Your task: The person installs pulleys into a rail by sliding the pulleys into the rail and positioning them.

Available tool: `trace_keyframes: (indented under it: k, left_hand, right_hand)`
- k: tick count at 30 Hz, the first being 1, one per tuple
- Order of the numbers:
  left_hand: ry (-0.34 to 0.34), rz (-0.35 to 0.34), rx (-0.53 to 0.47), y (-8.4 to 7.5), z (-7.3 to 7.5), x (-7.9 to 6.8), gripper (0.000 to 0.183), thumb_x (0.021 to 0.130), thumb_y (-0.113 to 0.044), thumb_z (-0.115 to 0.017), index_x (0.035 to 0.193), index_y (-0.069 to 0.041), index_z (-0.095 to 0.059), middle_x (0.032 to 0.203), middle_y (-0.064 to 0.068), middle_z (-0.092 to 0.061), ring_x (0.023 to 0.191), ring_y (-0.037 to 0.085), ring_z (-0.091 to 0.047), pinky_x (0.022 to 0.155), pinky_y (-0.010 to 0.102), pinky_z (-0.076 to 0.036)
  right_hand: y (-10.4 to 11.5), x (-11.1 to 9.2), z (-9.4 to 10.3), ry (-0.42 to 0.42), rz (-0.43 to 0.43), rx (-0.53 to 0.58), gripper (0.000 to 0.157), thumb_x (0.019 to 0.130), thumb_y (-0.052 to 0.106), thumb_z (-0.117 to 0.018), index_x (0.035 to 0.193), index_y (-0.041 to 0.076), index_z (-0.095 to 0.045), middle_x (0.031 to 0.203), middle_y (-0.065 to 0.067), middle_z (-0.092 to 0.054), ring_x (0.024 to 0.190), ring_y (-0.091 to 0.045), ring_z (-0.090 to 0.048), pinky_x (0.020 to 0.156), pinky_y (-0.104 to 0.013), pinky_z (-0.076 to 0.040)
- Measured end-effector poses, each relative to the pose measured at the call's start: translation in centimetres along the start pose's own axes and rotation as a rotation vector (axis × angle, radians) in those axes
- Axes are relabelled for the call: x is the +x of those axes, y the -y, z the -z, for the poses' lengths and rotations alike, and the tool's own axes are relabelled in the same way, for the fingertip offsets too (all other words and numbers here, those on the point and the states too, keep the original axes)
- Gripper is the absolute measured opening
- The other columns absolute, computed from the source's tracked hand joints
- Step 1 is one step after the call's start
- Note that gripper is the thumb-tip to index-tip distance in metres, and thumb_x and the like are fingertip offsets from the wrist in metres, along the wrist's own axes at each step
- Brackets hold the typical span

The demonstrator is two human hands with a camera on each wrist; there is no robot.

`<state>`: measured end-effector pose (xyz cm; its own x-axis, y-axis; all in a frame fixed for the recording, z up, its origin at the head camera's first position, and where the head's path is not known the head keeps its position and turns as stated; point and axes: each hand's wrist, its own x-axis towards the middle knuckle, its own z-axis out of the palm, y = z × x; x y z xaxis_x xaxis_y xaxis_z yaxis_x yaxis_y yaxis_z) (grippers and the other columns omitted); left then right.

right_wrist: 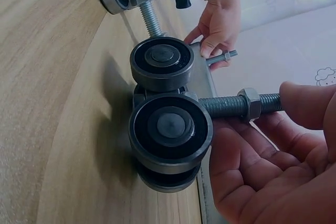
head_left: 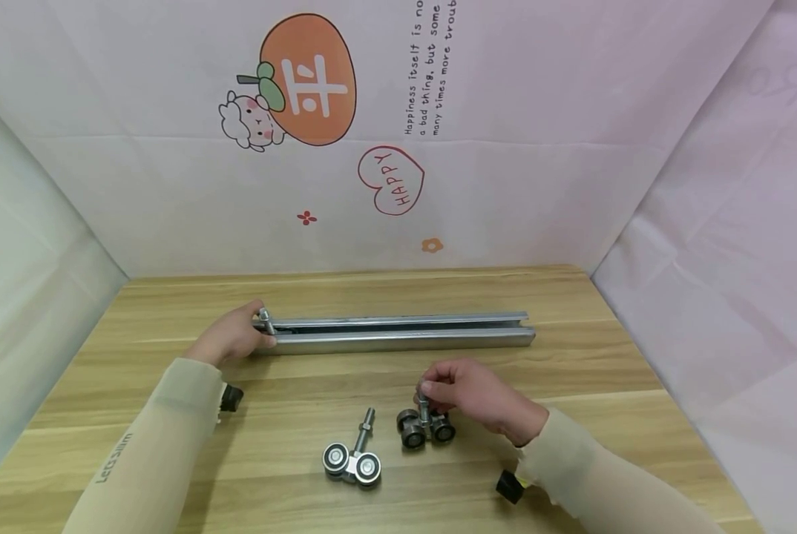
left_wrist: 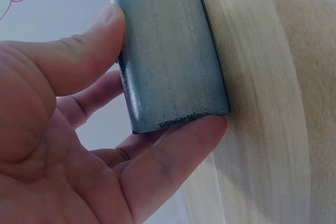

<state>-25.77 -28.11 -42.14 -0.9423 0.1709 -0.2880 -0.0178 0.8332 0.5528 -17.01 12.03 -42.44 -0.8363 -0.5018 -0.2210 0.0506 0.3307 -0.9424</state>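
Observation:
A long C-shaped metal rail (head_left: 405, 342) lies across the wooden table, its slot facing up. My left hand (head_left: 234, 334) holds its left end; in the left wrist view the thumb presses one side and fingers touch the end of the rail (left_wrist: 168, 51). A threaded bolt (head_left: 267, 322) with a nut stands up from the slot beside that hand; what carries it inside is hidden. My right hand (head_left: 475, 393) pinches the upright bolt of a roller trolley (right_wrist: 170, 124), its wheels low over the table. Another roller trolley (head_left: 352, 463) lies nearer me, its bolt tilted away.
The wooden table (head_left: 271, 430) is bounded by a printed white cloth (head_left: 505, 185) at the back and white cloth at both sides. Black strap ends (head_left: 509, 486) hang by both wrists. The rail lies beyond the two trolleys.

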Motion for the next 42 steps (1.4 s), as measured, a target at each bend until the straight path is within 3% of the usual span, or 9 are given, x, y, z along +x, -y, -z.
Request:
trace_keyframes:
  k: [9, 18, 21, 25, 29, 33, 42]
  left_hand:
    - [0.002, 0.006, -0.016, -0.1, 0.0, -0.1, 0.034, 0.093, -0.02, -0.072, 0.111, -0.007, -0.046, 0.103, 0.016, -0.058, 0.092, 0.034, -0.05, 0.077, 0.048, -0.04]
    - [0.007, 0.008, -0.007, 0.1, 0.0, -0.2, 0.06, 0.094, -0.022, -0.071, 0.14, 0.0, -0.038, 0.127, 0.027, -0.055, 0.115, 0.04, -0.048, 0.097, 0.061, -0.036]
    - [0.007, 0.007, 0.0, 0.1, 0.0, -0.1, 0.051, 0.094, -0.022, -0.071, 0.132, -0.001, -0.042, 0.119, 0.024, -0.058, 0.107, 0.038, -0.05, 0.092, 0.058, -0.039]
    - [0.011, 0.009, -0.004, 0.0, 0.1, -0.1, 0.052, 0.094, -0.022, -0.071, 0.132, -0.002, -0.042, 0.118, 0.023, -0.059, 0.107, 0.038, -0.05, 0.091, 0.058, -0.039]
    - [0.013, 0.011, -0.006, 0.0, 0.1, -0.2, 0.052, 0.095, -0.023, -0.07, 0.134, -0.003, -0.042, 0.117, 0.022, -0.059, 0.106, 0.038, -0.051, 0.091, 0.058, -0.039]
    - [0.011, 0.004, -0.003, 0.0, 0.2, -0.1, 0.035, 0.095, -0.021, -0.069, 0.115, -0.006, -0.045, 0.097, 0.013, -0.059, 0.092, 0.033, -0.051, 0.08, 0.05, -0.04]
    - [0.007, 0.008, 0.003, -0.1, 0.1, -0.2, 0.036, 0.095, -0.021, -0.07, 0.117, -0.007, -0.046, 0.102, 0.014, -0.06, 0.095, 0.034, -0.05, 0.082, 0.052, -0.04]
  right_hand:
    - [-0.2, -0.2, 0.2, 0.031, 0.026, -0.01, 0.019, 0.101, 0.017, -0.06, 0.102, 0.0, -0.069, 0.099, -0.01, -0.068, 0.093, -0.027, -0.063, 0.081, -0.043, -0.053]
    - [-0.5, -0.5, 1.5, 0.229, 0.067, -0.179, 0.016, 0.097, 0.027, -0.065, 0.109, 0.021, -0.073, 0.112, 0.003, -0.068, 0.11, -0.021, -0.058, 0.096, -0.047, -0.04]
    - [-0.4, -0.5, 1.7, 0.262, 0.078, -0.18, 0.018, 0.098, 0.027, -0.063, 0.112, 0.019, -0.072, 0.114, 0.002, -0.068, 0.112, -0.021, -0.057, 0.097, -0.048, -0.039]
    - [-0.4, -0.4, 1.8, 0.294, 0.12, -0.186, 0.021, 0.097, 0.019, -0.065, 0.116, 0.012, -0.07, 0.115, -0.004, -0.067, 0.107, -0.023, -0.06, 0.094, -0.042, -0.043]
    - [-0.6, -0.4, 1.7, 0.282, 0.18, -0.296, 0.023, 0.093, 0.016, -0.07, 0.116, 0.014, -0.071, 0.109, -0.001, -0.068, 0.098, -0.021, -0.061, 0.086, -0.036, -0.048]
    - [-0.8, -0.4, 1.4, 0.244, 0.216, -0.412, 0.018, 0.094, 0.022, -0.071, 0.112, 0.023, -0.073, 0.102, 0.008, -0.069, 0.091, -0.015, -0.061, 0.081, -0.034, -0.047]
    - [-1.5, -0.4, 0.8, 0.158, 0.248, -0.423, 0.015, 0.096, 0.025, -0.068, 0.109, 0.023, -0.076, 0.102, 0.015, -0.07, 0.09, -0.01, -0.063, 0.079, -0.033, -0.049]
